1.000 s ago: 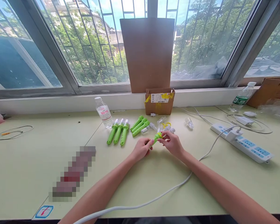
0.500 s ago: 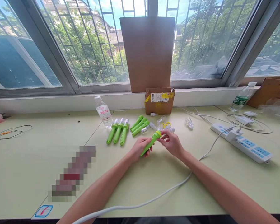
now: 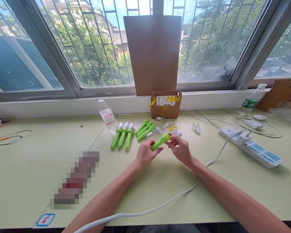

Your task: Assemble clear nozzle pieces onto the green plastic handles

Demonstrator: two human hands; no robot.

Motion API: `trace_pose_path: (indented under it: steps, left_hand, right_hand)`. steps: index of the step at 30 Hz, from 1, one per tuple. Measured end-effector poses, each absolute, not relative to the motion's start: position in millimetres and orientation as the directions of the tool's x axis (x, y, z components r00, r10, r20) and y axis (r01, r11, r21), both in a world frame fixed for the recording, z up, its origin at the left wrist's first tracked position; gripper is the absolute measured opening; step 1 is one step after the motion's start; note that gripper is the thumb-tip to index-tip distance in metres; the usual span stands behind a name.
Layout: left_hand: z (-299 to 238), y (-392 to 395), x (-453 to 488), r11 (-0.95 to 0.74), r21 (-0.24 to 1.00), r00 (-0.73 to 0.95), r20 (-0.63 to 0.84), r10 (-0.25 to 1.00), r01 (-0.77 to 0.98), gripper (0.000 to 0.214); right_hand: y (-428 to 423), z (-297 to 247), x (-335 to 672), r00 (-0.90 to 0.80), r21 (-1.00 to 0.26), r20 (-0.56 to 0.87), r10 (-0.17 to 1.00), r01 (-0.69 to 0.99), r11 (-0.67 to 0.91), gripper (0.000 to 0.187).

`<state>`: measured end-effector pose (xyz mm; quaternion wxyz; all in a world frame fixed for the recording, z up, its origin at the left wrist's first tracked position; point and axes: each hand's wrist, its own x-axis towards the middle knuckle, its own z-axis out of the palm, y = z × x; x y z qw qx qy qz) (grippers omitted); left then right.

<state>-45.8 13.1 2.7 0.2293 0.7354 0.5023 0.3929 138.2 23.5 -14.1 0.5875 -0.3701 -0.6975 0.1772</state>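
Observation:
My left hand (image 3: 146,152) is closed round the lower part of a green plastic tube (image 3: 160,141), which tilts up to the right. At the tube's wider, ringed end, the fingers of my right hand (image 3: 180,149) are pinched together; whether they also hold a small part is hidden. Behind my hands lie several bare green tubes (image 3: 145,129) side by side. Left of them, three green tubes with clear caps (image 3: 122,136) form a row. Loose clear caps (image 3: 168,124) and yellow rings (image 3: 173,128) lie just beyond my right hand.
A small cardboard box (image 3: 165,110) stands by the window ledge, with a water bottle (image 3: 107,116) to its left. One clear cap (image 3: 196,127) lies apart. At right is a white power strip (image 3: 252,149); its white cable (image 3: 160,206) crosses the table in front of me.
The green tube has shifted slightly right and up and lies flatter. My left hand has turned over it, its back now showing more. My right hand stays at the ringed end.

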Motion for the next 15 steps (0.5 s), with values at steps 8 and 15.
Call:
trace_pose_path:
  steps: [8,15]
  left_hand:
    - [-7.0,2.9,-37.9,-0.398,0.703,0.087,0.434,0.896,0.589,0.025]
    - [-6.9,3.8,-36.1,-0.312,0.83,0.056,0.324,0.944,0.462,0.029]
  right_hand:
    - [25.7,-14.0,139.2,0.038,-0.775,0.611,0.791,0.235,0.587,0.029]
    - [29.4,-15.3,139.7,-0.023,-0.863,0.477,0.878,0.174,0.474,0.041]
